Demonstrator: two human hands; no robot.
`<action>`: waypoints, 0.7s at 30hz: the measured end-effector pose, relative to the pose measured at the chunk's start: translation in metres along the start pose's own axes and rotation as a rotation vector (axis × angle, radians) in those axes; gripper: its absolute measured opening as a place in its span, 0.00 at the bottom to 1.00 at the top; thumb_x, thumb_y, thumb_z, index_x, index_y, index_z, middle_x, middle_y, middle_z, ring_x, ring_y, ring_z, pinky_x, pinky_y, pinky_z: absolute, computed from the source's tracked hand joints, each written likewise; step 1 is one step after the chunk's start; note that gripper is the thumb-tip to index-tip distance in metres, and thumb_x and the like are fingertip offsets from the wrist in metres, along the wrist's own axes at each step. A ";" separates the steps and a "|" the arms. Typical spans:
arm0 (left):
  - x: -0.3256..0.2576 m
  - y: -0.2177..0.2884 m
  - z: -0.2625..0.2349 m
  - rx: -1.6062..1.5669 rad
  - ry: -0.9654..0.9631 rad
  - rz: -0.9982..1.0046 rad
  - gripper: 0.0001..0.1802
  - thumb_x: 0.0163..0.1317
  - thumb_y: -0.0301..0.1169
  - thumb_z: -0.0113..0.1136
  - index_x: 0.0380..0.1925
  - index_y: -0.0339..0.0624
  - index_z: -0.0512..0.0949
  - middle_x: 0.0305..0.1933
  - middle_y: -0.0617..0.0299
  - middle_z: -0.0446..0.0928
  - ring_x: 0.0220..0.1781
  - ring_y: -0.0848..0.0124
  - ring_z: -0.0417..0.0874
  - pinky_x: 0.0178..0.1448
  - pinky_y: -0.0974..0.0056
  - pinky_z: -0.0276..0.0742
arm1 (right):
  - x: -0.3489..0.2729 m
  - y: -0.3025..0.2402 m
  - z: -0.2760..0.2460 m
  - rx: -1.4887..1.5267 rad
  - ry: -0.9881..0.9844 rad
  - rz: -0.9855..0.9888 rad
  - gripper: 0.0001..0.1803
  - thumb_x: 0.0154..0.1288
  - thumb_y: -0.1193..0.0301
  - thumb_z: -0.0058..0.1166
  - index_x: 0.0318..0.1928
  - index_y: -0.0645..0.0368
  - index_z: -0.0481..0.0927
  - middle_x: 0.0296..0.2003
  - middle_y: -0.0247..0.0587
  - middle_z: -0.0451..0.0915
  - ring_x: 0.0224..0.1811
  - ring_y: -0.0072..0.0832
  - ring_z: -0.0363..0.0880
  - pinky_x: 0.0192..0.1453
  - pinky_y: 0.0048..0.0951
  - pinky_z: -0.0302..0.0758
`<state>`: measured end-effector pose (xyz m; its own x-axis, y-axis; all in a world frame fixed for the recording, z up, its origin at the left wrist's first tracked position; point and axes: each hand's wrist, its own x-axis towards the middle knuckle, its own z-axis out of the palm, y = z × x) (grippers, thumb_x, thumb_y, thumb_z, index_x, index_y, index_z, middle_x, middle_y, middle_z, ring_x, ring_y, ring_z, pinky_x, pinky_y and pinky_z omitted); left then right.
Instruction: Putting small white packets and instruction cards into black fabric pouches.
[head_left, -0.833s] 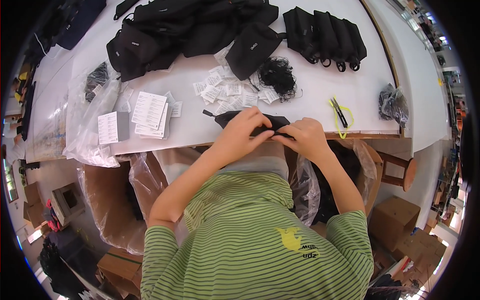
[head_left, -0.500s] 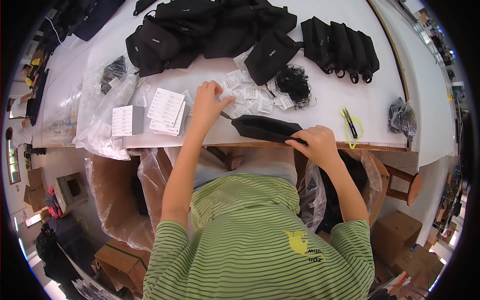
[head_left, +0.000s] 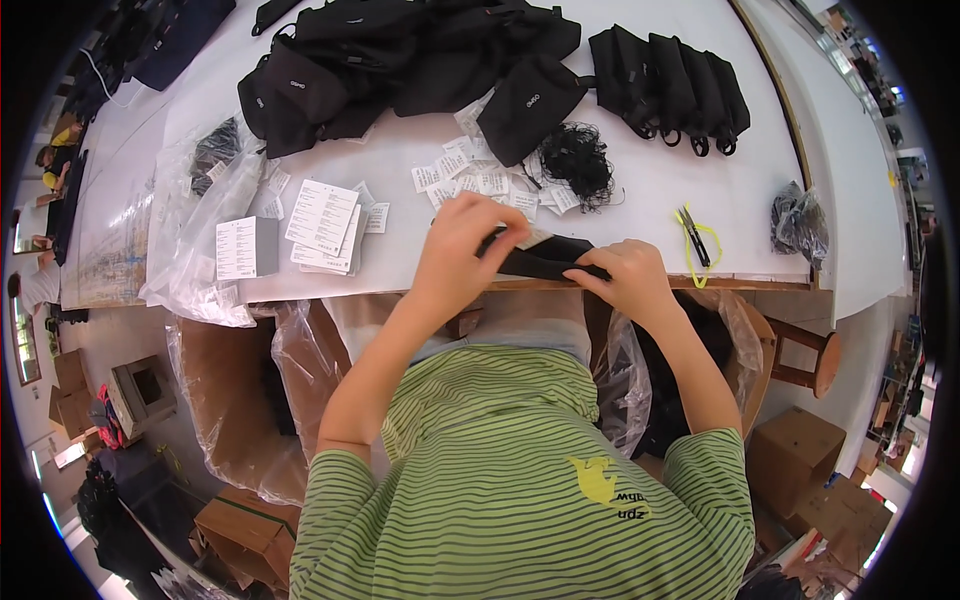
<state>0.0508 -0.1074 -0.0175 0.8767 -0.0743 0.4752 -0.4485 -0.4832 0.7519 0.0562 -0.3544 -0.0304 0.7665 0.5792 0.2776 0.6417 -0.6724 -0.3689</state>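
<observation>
A small black fabric pouch is held at the table's near edge, its opening facing up. My right hand pinches the pouch's right end between thumb and fingers. At the other end, my left hand has its fingers curled and closed at the pouch's rim, hiding that corner. Just beyond lie many small white printed labels, loosely scattered. A tangle of thin black cords sits to their right, beside another black pouch. Left of my left hand stands a stack of white printed cards.
Black pouches are heaped at the back, with several more standing in a row at the right. A second card stack is near a clear plastic bag. Snips with a yellow cord lie right. Plastic-lined boxes stand below the table.
My left hand has moved right and nearer, from open beside the pouch's strap to closed at its left end. My right hand still holds the other end.
</observation>
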 end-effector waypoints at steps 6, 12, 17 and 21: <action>-0.021 -0.002 0.013 0.261 -0.333 0.173 0.14 0.51 0.33 0.69 0.37 0.44 0.80 0.44 0.63 0.77 0.49 0.62 0.74 0.56 0.57 0.65 | -0.003 0.001 -0.001 0.038 -0.057 -0.047 0.12 0.50 0.60 0.68 0.28 0.52 0.81 0.15 0.34 0.76 0.18 0.34 0.76 0.25 0.32 0.70; -0.038 -0.004 0.022 0.169 -0.155 -0.049 0.17 0.51 0.34 0.69 0.42 0.49 0.80 0.47 0.62 0.72 0.52 0.61 0.71 0.58 0.56 0.61 | -0.004 -0.006 -0.001 0.022 -0.012 0.038 0.12 0.53 0.60 0.67 0.34 0.51 0.82 0.14 0.35 0.71 0.17 0.33 0.73 0.24 0.32 0.68; -0.038 -0.017 0.024 0.243 -0.219 0.078 0.15 0.50 0.33 0.70 0.39 0.50 0.81 0.43 0.63 0.73 0.53 0.62 0.69 0.57 0.57 0.60 | 0.000 -0.003 0.001 0.109 0.030 0.150 0.13 0.54 0.61 0.67 0.37 0.51 0.84 0.11 0.35 0.66 0.14 0.32 0.69 0.22 0.31 0.65; -0.039 -0.010 0.019 0.351 -0.029 0.105 0.18 0.52 0.31 0.69 0.44 0.49 0.78 0.50 0.62 0.72 0.55 0.62 0.68 0.59 0.59 0.59 | 0.007 -0.007 -0.001 0.179 0.072 0.217 0.12 0.53 0.64 0.68 0.37 0.53 0.84 0.09 0.31 0.61 0.12 0.23 0.64 0.20 0.28 0.61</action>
<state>0.0245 -0.1163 -0.0522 0.8360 -0.1613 0.5245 -0.4534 -0.7414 0.4948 0.0569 -0.3465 -0.0253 0.8892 0.3926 0.2350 0.4528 -0.6809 -0.5757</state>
